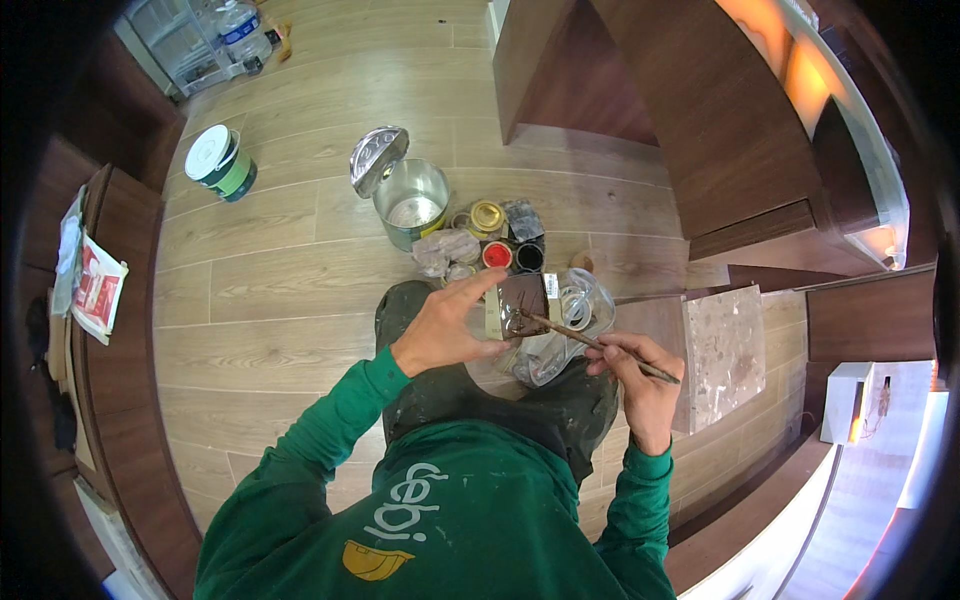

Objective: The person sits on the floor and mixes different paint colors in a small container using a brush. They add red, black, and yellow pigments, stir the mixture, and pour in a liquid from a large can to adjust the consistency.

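My left hand (450,330) grips a small square container (532,290) with dark brown, glossy contents. My right hand (635,370) holds a long thin brush (578,336), its tip down in the brown contents. Just beyond are small pots of red paint (497,255) and black paint (529,258), a gold-lidded jar (487,216), a crumpled greyish bag (445,250) and a large open metal can (411,200) with its lid raised. A clear plastic bag (590,295) with pale items lies at the right of the container, partly hidden by the brush and my hands.
A white-lidded bucket (208,152) stands at the left. Water bottles (243,35) sit at the back left. Dark wooden cabinets (640,80) line both sides of the wood-look floor (260,300), and a paint-spattered board (725,355) is right of my hand.
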`<state>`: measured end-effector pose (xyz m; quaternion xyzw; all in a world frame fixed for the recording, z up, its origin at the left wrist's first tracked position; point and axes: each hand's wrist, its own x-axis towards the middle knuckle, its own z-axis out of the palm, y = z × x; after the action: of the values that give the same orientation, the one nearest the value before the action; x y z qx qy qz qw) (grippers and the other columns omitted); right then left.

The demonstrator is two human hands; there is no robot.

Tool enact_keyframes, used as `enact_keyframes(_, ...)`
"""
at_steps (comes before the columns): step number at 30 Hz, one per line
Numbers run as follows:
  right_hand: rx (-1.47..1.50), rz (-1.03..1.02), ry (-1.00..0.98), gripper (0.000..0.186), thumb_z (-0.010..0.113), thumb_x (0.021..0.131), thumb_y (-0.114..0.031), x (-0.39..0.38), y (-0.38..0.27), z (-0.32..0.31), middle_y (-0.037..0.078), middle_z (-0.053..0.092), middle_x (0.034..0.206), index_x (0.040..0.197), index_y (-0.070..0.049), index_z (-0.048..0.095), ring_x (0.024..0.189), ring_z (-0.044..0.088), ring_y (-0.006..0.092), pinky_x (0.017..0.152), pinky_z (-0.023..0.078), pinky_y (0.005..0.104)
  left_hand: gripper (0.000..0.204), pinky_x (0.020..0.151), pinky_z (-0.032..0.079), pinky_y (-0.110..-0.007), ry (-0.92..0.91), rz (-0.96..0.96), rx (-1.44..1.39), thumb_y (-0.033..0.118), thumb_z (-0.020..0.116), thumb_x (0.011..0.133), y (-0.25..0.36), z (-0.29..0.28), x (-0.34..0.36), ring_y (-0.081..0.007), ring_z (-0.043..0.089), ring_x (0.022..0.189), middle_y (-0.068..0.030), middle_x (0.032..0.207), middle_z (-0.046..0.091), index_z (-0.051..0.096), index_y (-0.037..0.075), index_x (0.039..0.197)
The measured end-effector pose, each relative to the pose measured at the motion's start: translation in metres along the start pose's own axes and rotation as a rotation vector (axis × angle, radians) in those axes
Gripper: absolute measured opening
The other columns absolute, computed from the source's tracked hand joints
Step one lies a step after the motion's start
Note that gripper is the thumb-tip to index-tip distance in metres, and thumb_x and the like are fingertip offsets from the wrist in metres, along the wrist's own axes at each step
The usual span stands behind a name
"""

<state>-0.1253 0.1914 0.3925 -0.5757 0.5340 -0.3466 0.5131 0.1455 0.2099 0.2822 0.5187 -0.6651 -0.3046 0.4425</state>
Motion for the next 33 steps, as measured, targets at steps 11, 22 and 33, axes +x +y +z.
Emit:
enact_keyframes(11, -0.280, -0.193, -0.195, 0.018, 0.070, 0.087, 0.002, -0.008, 0.005, -0.004, 0.012, 0.078, 0.091, 0.103, 0.003, 0.079, 0.079, 0.071, 0.0154, 0.075, 0.056, 0.0285, 0.094, 0.113, 0.050, -0.040, -0.044, -0.024, 0.005, 0.020, 0.097, 0.062, 0.003, -0.004, 0.007, -0.0327, 0.064, 0.132, -0.0180, 0.145, 0.064, 0.058, 0.007, 0.147)
enact_keyframes(22, -0.010, -0.045, 0.082, 0.017, 0.069, 0.093, 0.001, -0.016, 0.008, -0.015, 0.015, 0.079, 0.095, 0.107, 0.007, 0.076, 0.085, 0.075, 0.0177, 0.079, 0.057, 0.0294, 0.093, 0.111, 0.051, -0.041, -0.025, -0.026, 0.019, 0.021, 0.098, 0.063, 0.008, -0.006, 0.008, -0.0328, 0.065, 0.129, -0.0180, 0.143, 0.065, 0.059, 0.006, 0.145)
enact_keyframes(33, 0.182, -0.076, 0.130, 0.021, 0.070, 0.094, 0.001, -0.047, 0.012, -0.020, 0.024, 0.078, 0.102, 0.114, 0.009, 0.074, 0.089, 0.077, 0.0288, 0.081, 0.059, 0.0350, 0.093, 0.106, 0.054, -0.043, 0.182, 0.038, 0.117, 0.021, 0.098, 0.062, 0.046, -0.017, 0.012, -0.0363, 0.068, 0.124, -0.0206, 0.139, 0.067, 0.059, 0.004, 0.144)
